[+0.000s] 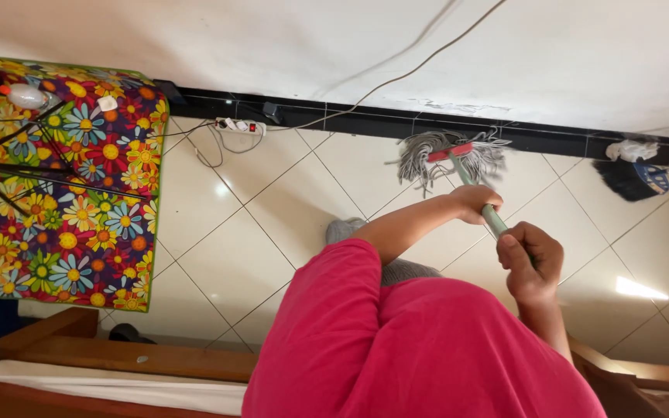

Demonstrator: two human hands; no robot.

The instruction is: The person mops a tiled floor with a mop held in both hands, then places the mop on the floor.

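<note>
The right hand [532,263] is wrapping its fingers fully around the pale green mop handle [492,217], nearest the pink-shirted body. Just beyond it, the left hand [474,203] is closing in a full fist around the same shaft — the two hands sitting close together. From the fingers the handle's long axis is running up and away to the grey string mop head with a red clamp [449,155], which is lying on the cream tiled floor [272,224] against the black skirting.
</note>
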